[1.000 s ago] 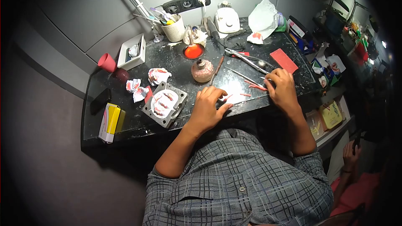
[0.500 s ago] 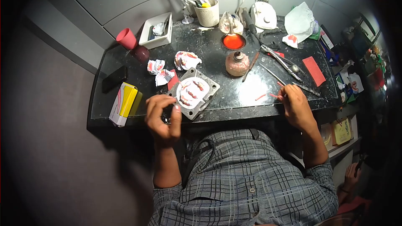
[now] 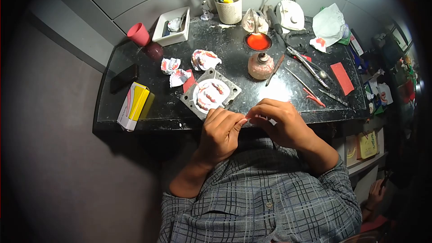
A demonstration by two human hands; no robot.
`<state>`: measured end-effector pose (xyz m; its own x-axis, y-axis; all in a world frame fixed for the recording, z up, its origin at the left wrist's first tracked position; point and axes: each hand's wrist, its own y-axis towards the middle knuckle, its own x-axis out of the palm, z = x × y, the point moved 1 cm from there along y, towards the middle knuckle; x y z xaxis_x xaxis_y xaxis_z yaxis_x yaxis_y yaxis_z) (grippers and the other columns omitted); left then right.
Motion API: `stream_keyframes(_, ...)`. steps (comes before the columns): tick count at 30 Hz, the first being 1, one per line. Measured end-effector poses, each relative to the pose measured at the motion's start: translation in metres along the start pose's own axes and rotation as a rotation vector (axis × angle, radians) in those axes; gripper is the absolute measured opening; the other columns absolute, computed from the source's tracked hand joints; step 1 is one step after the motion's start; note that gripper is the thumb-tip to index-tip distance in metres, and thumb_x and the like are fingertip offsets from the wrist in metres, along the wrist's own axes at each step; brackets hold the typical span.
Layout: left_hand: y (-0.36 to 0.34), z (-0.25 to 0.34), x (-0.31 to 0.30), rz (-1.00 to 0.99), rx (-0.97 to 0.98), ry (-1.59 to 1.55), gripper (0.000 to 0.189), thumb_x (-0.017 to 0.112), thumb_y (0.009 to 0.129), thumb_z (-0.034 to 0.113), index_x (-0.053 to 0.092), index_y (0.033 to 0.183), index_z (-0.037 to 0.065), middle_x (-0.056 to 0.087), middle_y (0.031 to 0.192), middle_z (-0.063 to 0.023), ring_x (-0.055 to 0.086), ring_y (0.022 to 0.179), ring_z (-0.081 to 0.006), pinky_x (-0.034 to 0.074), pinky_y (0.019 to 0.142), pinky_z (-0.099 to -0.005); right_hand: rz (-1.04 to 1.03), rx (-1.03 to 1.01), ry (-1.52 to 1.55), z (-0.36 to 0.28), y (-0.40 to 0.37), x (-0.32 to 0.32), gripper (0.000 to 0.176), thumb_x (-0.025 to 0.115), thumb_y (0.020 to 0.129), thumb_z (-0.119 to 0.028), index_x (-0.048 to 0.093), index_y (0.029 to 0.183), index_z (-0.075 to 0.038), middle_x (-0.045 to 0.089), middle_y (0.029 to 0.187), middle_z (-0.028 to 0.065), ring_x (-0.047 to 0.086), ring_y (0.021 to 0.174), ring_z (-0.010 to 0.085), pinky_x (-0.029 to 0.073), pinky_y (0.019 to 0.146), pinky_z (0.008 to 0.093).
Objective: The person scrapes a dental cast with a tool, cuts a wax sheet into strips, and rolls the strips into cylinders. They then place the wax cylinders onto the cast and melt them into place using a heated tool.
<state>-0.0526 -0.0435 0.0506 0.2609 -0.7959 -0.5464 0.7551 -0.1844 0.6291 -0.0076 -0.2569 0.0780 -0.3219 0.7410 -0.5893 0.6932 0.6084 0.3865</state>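
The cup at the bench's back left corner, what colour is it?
The cup is pinkish red; the head view shows it best.

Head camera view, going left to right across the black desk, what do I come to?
Yellow and white box → square metal frame with denture casts in it → round pinkish burner → flat red sheet. The phone, crumpled casts and metal tools overlap these, so they are left out.

Two bare hands, the left hand [image 3: 221, 132] and the right hand [image 3: 282, 125], pinch one small pale strip [image 3: 253, 118] at six o'clock. Three crumpled white-and-pink lumps [image 3: 169, 65] [image 3: 179, 77] [image 3: 204, 59] lie at ten o'clock. One red plastic cup [image 3: 138, 34] stands at eleven o'clock, and one round dish of orange wax [image 3: 258, 42] at twelve.
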Motion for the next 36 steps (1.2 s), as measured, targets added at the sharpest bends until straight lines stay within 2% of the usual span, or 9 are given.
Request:
stream_keyframes(6,-0.004,-0.01,-0.015,-0.002,-0.131,-0.113,0.006,0.081,0.097,0.004,0.078,0.095,-0.001,0.075,0.087,-0.0113,0.07,0.079,-0.0268,0.054,0.077,-0.0373,0.113,-0.229,-0.19,0.013,0.008,0.017,0.021,0.078,0.087,0.001,0.076,0.107,-0.003,0.073,0.097,0.0101,0.074,0.088,0.0288,0.059,0.076,0.0416)
stream_keyframes(9,-0.006,-0.009,-0.025,0.015,-0.166,-0.074,0.005,0.079,0.098,0.005,0.077,0.096,0.001,0.075,0.088,-0.0125,0.07,0.082,-0.0321,0.054,0.079,-0.0401,0.143,-0.251,-0.209,0.014,0.012,0.02,0.023,0.076,0.085,0.002,0.076,0.107,-0.003,0.073,0.097,0.0098,0.073,0.088,0.0283,0.058,0.077,0.0411)
stream_keyframes(14,-0.009,-0.028,-0.049,0.167,-0.131,0.063,0.006,0.076,0.098,-0.002,0.076,0.092,-0.003,0.075,0.087,-0.0119,0.069,0.083,-0.0264,0.054,0.079,-0.0364,0.183,-0.235,-0.271,0.018,0.023,0.024,0.024,0.075,0.084,0.003,0.075,0.107,-0.002,0.073,0.099,0.0107,0.072,0.089,0.0296,0.058,0.077,0.0417)
stream_keyframes(15,-0.01,-0.039,-0.055,0.155,-0.089,0.113,0.004,0.077,0.096,0.002,0.076,0.096,-0.002,0.076,0.093,-0.0129,0.069,0.09,-0.0293,0.055,0.086,-0.039,0.192,-0.221,-0.285,0.019,0.024,0.027,0.023,0.075,0.085,0.003,0.074,0.107,-0.002,0.073,0.099,0.0108,0.072,0.089,0.03,0.058,0.077,0.0419)
stream_keyframes(17,-0.007,-0.057,-0.06,0.145,-0.007,0.178,0.023,0.082,0.093,0.015,0.076,0.108,-0.001,0.077,0.109,-0.0146,0.068,0.107,-0.0338,0.052,0.099,-0.0442,0.186,-0.212,-0.301,0.022,0.027,0.036,0.021,0.074,0.085,0.001,0.074,0.106,-0.002,0.072,0.098,0.0108,0.071,0.089,0.0302,0.058,0.078,0.0423)
stream_keyframes(21,-0.009,-0.075,-0.06,0.059,0.071,0.264,0.045,0.085,0.089,0.033,0.074,0.12,0.002,0.075,0.124,-0.0153,0.064,0.124,-0.0378,0.044,0.114,-0.0501,0.164,-0.195,-0.36,0.03,0.036,0.057,0.018,0.073,0.088,-0.004,0.073,0.105,-0.002,0.069,0.095,0.0112,0.069,0.09,0.0306,0.058,0.081,0.0431)
stream_keyframes(24,-0.014,-0.079,-0.053,0.022,0.053,0.255,0.056,0.083,0.086,0.045,0.072,0.127,0.008,0.076,0.129,-0.0084,0.06,0.135,-0.035,0.025,0.127,-0.0579,0.127,-0.215,-0.376,0.028,0.044,0.061,0.018,0.072,0.088,-0.007,0.073,0.105,-0.001,0.068,0.095,0.0123,0.069,0.091,0.031,0.057,0.083,0.0435)
stream_keyframes(27,-0.016,-0.079,-0.051,-0.01,0.063,0.31,0.058,0.085,0.084,0.046,0.073,0.128,0.011,0.076,0.129,-0.0048,0.059,0.137,-0.0319,0.021,0.129,-0.0586,0.096,-0.245,-0.439,0.026,0.049,0.062,0.017,0.071,0.088,-0.009,0.072,0.102,0.0,0.068,0.095,0.0134,0.07,0.092,0.0316,0.057,0.085,0.044)
stream_keyframes(36,-0.015,-0.069,-0.051,-0.071,0.089,0.401,0.063,0.091,0.079,0.049,0.073,0.126,0.012,0.077,0.125,-0.001,0.062,0.135,-0.0317,0.023,0.129,-0.0585,0.025,-0.262,-0.504,0.021,0.054,0.061,0.018,0.069,0.088,-0.013,0.072,0.102,-0.001,0.068,0.097,0.0133,0.069,0.094,0.0302,0.058,0.086,0.0431)
